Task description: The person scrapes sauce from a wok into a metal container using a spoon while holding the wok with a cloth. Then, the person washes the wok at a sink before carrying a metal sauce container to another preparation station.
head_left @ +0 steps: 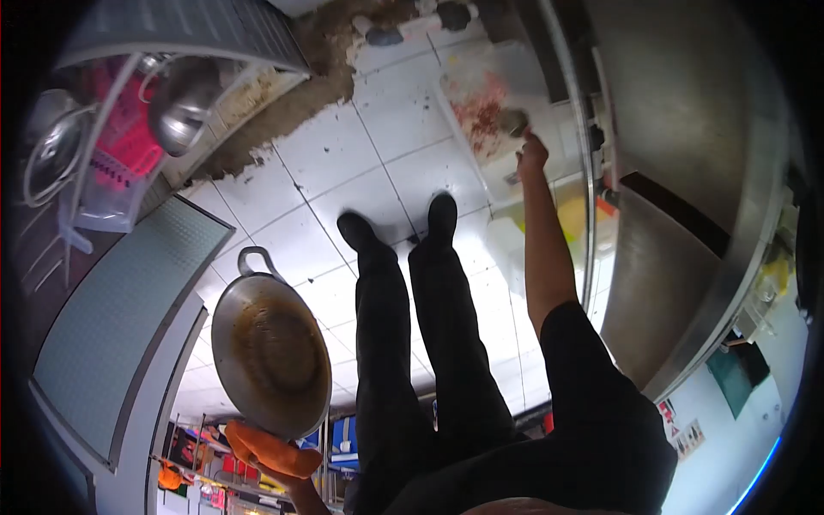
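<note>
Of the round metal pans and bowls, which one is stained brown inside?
The big pan held by the left hand with an orange cloth; the metal bowl at upper left shows only silvery-grey metal.

Between the pan [270, 343] and tub [536, 81], open tiled floor [330, 163] meets the legs [384, 326].

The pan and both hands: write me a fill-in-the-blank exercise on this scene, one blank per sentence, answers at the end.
1. The left hand grips the pan through an ____ cloth.
2. The ladle is held in the person's ____ hand.
3. The dark shoes stand on a floor of ____ tiles.

Missing words: orange; right; white.
</note>
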Demonstrator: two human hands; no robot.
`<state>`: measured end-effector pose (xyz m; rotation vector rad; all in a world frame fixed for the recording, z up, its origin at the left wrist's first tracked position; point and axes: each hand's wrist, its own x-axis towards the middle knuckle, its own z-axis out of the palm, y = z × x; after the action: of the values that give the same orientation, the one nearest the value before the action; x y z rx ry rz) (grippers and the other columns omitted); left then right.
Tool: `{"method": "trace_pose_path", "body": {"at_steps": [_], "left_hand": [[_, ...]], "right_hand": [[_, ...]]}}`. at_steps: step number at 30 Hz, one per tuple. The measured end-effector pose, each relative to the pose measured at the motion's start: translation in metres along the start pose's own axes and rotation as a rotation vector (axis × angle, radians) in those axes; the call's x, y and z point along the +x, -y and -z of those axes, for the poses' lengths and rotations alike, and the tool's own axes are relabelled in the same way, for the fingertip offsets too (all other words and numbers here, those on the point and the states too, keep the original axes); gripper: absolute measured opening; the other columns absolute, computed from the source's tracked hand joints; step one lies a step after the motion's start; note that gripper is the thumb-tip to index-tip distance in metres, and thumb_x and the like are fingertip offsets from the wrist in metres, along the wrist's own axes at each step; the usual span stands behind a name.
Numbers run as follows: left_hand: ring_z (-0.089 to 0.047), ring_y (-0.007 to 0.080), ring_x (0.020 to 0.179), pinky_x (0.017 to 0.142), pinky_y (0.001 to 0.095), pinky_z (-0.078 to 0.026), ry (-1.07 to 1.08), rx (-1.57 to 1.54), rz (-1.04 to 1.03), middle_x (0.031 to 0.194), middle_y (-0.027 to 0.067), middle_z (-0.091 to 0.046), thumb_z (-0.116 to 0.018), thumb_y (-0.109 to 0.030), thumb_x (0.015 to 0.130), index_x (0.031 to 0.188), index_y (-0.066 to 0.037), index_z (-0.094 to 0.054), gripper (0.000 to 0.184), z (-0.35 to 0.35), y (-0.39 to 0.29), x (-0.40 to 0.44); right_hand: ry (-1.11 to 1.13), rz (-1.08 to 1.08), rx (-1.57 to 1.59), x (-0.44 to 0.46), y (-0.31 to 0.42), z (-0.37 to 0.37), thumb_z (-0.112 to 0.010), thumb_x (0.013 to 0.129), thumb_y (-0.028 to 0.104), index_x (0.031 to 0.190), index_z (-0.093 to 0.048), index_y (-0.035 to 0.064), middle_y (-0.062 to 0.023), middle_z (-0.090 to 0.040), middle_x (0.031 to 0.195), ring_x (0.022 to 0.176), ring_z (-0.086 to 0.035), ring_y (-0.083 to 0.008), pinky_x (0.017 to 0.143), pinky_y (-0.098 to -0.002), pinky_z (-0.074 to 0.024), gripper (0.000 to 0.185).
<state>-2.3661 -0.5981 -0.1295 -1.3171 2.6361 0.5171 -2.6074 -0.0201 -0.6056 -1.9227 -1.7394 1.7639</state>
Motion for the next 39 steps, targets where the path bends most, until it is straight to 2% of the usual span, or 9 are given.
{"method": "trace_pose_path", "body": {"at_steps": [5, 10, 13, 18, 20, 23, 28, 31, 39], "left_hand": [[-0.048, 0.0218, 0.089, 0.081, 0.0358, -0.040, -0.101, -0.157, 0.264, 0.112, 0.0131, -0.047, -0.065, -0.055, 0.064, 0.114, 0.002, -0.045, 0.078, -0.024, 0.016, 0.017], [-0.049, 0.0162, 0.080, 0.073, 0.0335, -0.042, 0.153, 0.300, -0.549, 0.101, 0.0066, -0.053, -0.063, -0.049, 0.071, 0.116, 0.000, -0.051, 0.068, -0.019, -0.058, 0.019], [-0.052, 0.0144, 0.088, 0.079, 0.0318, -0.045, -0.314, 0.193, 0.164, 0.109, 0.0030, -0.056, -0.048, -0.053, 0.089, 0.125, -0.008, -0.054, 0.058, -0.028, 0.050, 0.029], [-0.057, 0.0189, 0.094, 0.085, 0.0345, -0.047, -0.453, -0.042, 0.604, 0.114, 0.0063, -0.058, -0.046, -0.053, 0.095, 0.130, -0.013, -0.057, 0.053, -0.067, -0.109, 0.018], [-0.054, 0.0187, 0.104, 0.090, 0.0379, -0.041, -0.303, 0.144, -0.220, 0.119, 0.0013, -0.056, -0.043, -0.057, 0.090, 0.133, -0.015, -0.051, 0.060, -0.046, -0.027, 0.022], [-0.053, 0.0189, 0.103, 0.092, 0.0375, -0.039, -0.338, -0.083, 0.673, 0.118, 0.0020, -0.056, -0.045, -0.057, 0.088, 0.131, -0.015, -0.050, 0.060, -0.039, -0.034, 0.030], [-0.052, 0.0178, 0.098, 0.087, 0.0380, -0.039, -0.349, -0.176, 0.766, 0.116, 0.0044, -0.054, -0.053, -0.056, 0.082, 0.109, -0.014, -0.049, 0.050, -0.041, -0.048, 0.031], [-0.049, 0.0167, 0.094, 0.082, 0.0364, -0.039, -0.243, -0.082, 0.557, 0.109, 0.0042, -0.053, -0.051, -0.054, 0.080, 0.097, -0.014, -0.044, 0.044, -0.036, -0.045, 0.030], [-0.048, 0.0143, 0.084, 0.076, 0.0311, -0.041, 0.017, -0.362, 0.306, 0.095, 0.0027, -0.047, -0.055, -0.036, 0.087, 0.095, -0.009, -0.045, 0.030, -0.004, 0.075, 0.031]], "right_hand": [[0.343, -0.597, 0.190, 0.163, -0.188, 0.023, -0.065, 0.087, 0.018, 0.074, -0.051, 0.0199, 0.0032, -0.040, 0.062, 0.055, -0.038, -0.0140, 0.056, -0.0299, -0.0324, 0.019], [0.260, -0.527, 0.465, 0.081, -0.117, 0.016, -0.064, 0.085, 0.019, 0.066, -0.042, 0.0197, 0.0060, -0.034, 0.056, 0.050, -0.032, -0.0124, 0.057, -0.0321, -0.0279, 0.029], [0.314, -0.712, -0.173, 0.054, -0.127, 0.010, -0.064, 0.086, 0.019, 0.064, -0.041, 0.0188, 0.0049, -0.034, 0.055, 0.052, -0.036, -0.0123, 0.057, -0.0334, -0.0295, 0.031], [0.323, -0.560, 0.354, 0.075, -0.134, 0.032, -0.068, 0.089, 0.025, 0.066, -0.039, 0.0185, 0.0049, -0.029, 0.059, 0.053, -0.029, -0.0123, 0.058, -0.0309, -0.0289, 0.037], [0.423, -0.600, -0.120, 0.037, -0.119, 0.024, -0.065, 0.091, 0.028, 0.066, -0.040, 0.0179, 0.0048, -0.029, 0.059, 0.053, -0.028, -0.0125, 0.057, -0.0303, -0.0288, 0.037], [0.290, -0.536, 0.490, 0.064, -0.148, 0.041, -0.060, 0.094, 0.033, 0.066, -0.041, 0.0186, 0.0035, -0.028, 0.059, 0.052, -0.029, -0.0144, 0.057, -0.0324, -0.0300, 0.037], [0.370, -0.714, 0.099, 0.072, -0.170, 0.036, -0.060, 0.094, 0.033, 0.072, -0.050, 0.0164, 0.0011, -0.045, 0.058, 0.051, -0.041, -0.0145, 0.056, -0.0332, -0.0372, 0.030], [0.283, -0.434, 0.990, 0.052, -0.154, 0.034, -0.067, 0.091, 0.032, 0.071, -0.043, 0.0177, 0.0038, -0.027, 0.058, 0.050, -0.029, -0.0115, 0.055, -0.0295, -0.0329, 0.034], [0.253, -0.161, 0.829, -0.028, -0.133, 0.042, -0.057, 0.098, 0.025, 0.077, -0.048, 0.0213, 0.0031, -0.034, 0.059, 0.048, -0.035, -0.0098, 0.054, -0.0272, -0.0351, 0.023]]}}
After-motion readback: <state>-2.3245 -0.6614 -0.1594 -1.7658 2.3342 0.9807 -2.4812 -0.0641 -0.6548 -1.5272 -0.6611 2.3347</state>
